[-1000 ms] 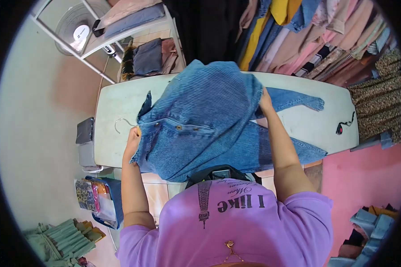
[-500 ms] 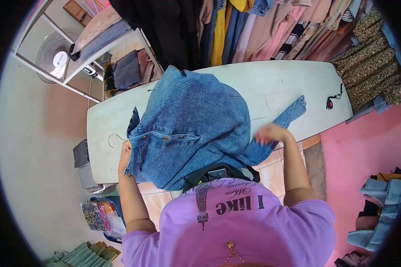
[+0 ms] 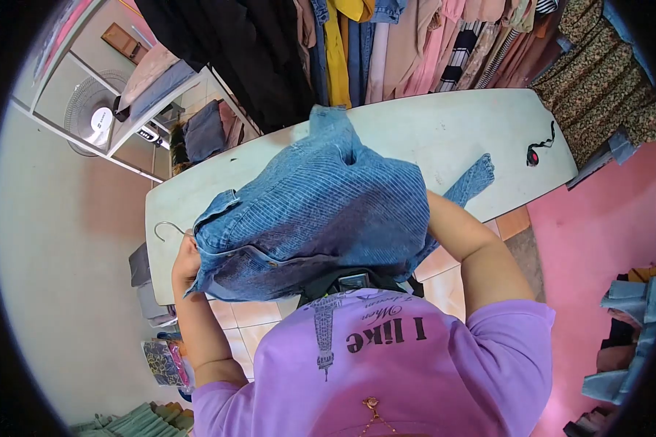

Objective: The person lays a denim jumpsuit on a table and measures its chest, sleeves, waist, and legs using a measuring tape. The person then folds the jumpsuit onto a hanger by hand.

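A blue ribbed denim garment point(image 3: 306, 197) lies bunched over the near part of the white table point(image 3: 430, 131), one sleeve point(image 3: 474, 180) stretching to the right. My left hand point(image 3: 187, 261) is closed on the garment's left end, beside a metal hanger hook point(image 3: 169, 231). On the right, my forearm reaches in under or behind the garment, and the cloth hides my right hand. Buttons show along the near edge of the denim.
Clothes hang in a row point(image 3: 415, 51) behind the table. A white shelf point(image 3: 142, 120) with folded cloth and a fan point(image 3: 98, 120) stand at the left. A small black and red item point(image 3: 533, 156) lies at the table's right end. Folded clothes point(image 3: 627, 335) are at the lower right.
My right hand has left the garment's right edge and gone out of sight behind the cloth. The garment's far part now bulges upward, and its left end has shifted left with my left hand.
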{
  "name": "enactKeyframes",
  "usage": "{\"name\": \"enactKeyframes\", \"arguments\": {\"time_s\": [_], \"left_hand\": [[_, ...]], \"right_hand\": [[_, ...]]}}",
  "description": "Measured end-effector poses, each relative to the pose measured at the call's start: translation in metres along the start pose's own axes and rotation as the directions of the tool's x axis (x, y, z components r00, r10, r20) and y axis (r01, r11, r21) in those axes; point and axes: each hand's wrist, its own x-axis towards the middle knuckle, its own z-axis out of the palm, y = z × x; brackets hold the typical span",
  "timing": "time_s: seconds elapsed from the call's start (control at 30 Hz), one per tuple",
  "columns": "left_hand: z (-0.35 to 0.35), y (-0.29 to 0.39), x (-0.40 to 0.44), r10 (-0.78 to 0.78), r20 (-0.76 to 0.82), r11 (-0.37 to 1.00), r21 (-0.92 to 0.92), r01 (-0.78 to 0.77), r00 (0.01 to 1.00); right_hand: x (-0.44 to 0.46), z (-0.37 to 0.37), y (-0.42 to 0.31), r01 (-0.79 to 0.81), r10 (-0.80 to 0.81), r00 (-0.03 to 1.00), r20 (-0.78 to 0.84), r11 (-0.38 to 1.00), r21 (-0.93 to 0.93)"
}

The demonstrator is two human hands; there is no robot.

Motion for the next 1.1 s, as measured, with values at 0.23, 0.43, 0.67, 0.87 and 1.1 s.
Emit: {"name": "enactKeyframes", "arguments": {"time_s": [0.23, 0.43, 0.67, 0.87, 1.1], "left_hand": [[-0.018, -0.005, 0.013, 0.037, 0.138, 0.990, 0.130, -0.055, 0.990], [-0.008, 0.004, 0.030, -0.040, 0.279, 0.961, 0.275, -0.040, 0.959], [-0.008, -0.038, 0.122, 0.232, -0.027, 0.950, 0.222, -0.221, 0.972], [-0.080, -0.079, 0.161, 0.376, -0.019, 0.725, 0.629, -0.281, 0.926], [0.024, -0.019, 0.149, 0.338, 0.277, 0.712, 0.549, -0.437, 0.899]], "right_hand": [[-0.046, 0.023, 0.026, -0.030, 0.033, 0.999, -0.005, 0.956, 0.290], [-0.069, -0.014, 0.028, 0.008, 0.052, 0.994, -0.095, 0.838, 0.545], [-0.071, -0.053, 0.076, 0.061, 0.142, 0.976, -0.167, 0.557, 0.828], [-0.145, -0.051, 0.182, 0.306, 0.108, 0.899, -0.425, 0.540, 0.784], [-0.181, -0.055, 0.198, -0.460, 0.050, 0.796, -0.603, 0.697, -0.550]]}}
